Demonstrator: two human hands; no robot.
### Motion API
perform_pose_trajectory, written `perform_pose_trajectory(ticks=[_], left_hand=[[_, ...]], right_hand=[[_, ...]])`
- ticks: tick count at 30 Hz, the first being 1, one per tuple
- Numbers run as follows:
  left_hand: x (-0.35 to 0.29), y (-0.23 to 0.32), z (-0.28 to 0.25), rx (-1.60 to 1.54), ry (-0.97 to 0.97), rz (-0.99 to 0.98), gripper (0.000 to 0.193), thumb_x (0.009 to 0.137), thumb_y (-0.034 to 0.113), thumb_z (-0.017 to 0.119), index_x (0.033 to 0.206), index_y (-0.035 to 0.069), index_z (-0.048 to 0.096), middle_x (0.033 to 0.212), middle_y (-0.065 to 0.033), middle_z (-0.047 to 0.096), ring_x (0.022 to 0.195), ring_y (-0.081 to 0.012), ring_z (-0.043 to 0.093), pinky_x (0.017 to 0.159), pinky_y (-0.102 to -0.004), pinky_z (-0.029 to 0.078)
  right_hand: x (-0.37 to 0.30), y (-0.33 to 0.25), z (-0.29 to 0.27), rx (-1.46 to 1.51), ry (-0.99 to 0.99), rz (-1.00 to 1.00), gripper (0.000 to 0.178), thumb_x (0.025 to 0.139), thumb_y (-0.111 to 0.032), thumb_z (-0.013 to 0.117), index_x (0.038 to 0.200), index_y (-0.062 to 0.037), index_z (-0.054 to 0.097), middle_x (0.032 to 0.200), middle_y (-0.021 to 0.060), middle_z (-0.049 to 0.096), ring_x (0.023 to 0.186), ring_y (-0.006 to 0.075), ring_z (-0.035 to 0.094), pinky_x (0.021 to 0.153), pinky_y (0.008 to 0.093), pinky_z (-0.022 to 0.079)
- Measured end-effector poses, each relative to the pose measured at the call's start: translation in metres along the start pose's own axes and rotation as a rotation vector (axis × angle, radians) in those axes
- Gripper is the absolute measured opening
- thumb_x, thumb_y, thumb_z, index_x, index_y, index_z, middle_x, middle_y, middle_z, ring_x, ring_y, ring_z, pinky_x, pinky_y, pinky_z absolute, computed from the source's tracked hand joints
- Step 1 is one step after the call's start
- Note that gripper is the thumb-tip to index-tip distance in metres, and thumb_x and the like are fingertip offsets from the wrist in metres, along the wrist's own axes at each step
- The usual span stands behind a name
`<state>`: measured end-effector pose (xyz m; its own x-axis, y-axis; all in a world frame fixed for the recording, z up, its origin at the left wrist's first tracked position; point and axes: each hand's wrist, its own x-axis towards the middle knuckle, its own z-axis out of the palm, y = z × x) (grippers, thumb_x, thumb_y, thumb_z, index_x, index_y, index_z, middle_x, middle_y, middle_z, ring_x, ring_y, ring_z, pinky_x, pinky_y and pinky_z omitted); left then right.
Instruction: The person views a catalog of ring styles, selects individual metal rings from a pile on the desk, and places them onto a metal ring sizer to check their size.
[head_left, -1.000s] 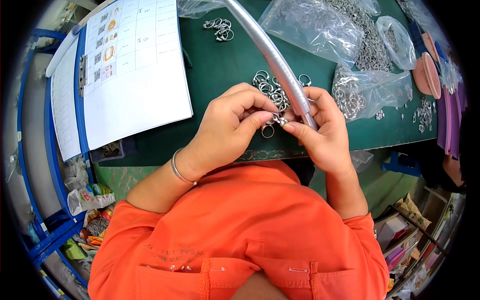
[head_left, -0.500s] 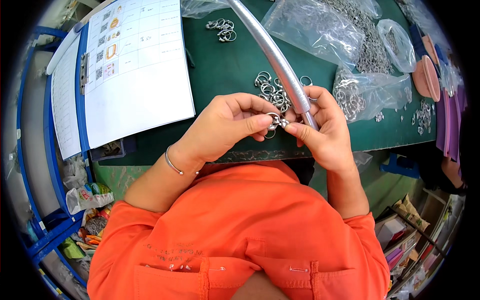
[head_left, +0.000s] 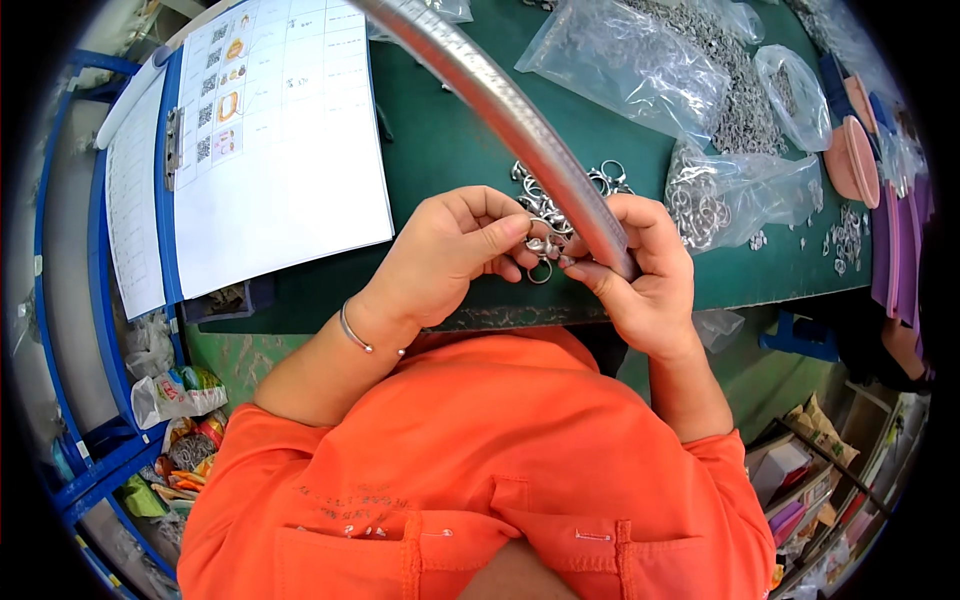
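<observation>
My right hand (head_left: 645,285) is closed round the lower end of a long silver metal ring mandrel (head_left: 520,120) with fine markings, which tilts up and to the left over the table. The right thumb and index finger point toward the left hand. My left hand (head_left: 450,250), a thin open bangle on its wrist, pinches a silver ring (head_left: 538,228) between thumb and fingers beside the mandrel's lower end. Another ring (head_left: 540,272) hangs or lies just below. Behind the fingers lies a pile of silver rings (head_left: 536,196), partly hidden by the mandrel.
A clipboard with printed sheets (head_left: 280,190) lies at the left. Clear bags of metal pieces (head_left: 625,65) cover the far right of the green table (head_left: 455,150), with an open bag of rings (head_left: 700,205) nearer. Pink bowls (head_left: 852,162) stand at the right edge; blue shelving (head_left: 110,390) rises at the left.
The mandrel has tilted further left and now shows its marked side, covering most of the small ring group at the back. My left fingers have drawn slightly left, apart from the right thumb.
</observation>
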<state>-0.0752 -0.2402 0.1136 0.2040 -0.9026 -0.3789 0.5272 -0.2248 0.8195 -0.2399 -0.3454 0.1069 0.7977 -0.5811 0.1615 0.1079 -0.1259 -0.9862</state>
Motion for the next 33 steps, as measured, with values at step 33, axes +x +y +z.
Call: perform_pose_trajectory(ticks=[33], left_hand=[[0.016, 0.004, -0.017, -0.448, 0.028, 0.245, 0.013, 0.090, 0.013, 0.051, 0.101, 0.009, 0.055, 0.094, -0.0043, 0.059, 0.089, -0.0156, 0.056, 0.082, -0.0303, 0.046]], right_hand=[[-0.029, -0.006, -0.013, 0.200, 0.152, 0.243, 0.040, 0.080, 0.002, 0.061, 0.116, 0.0036, 0.044, 0.095, 0.0026, 0.056, 0.080, 0.0034, 0.049, 0.069, 0.0162, 0.038]])
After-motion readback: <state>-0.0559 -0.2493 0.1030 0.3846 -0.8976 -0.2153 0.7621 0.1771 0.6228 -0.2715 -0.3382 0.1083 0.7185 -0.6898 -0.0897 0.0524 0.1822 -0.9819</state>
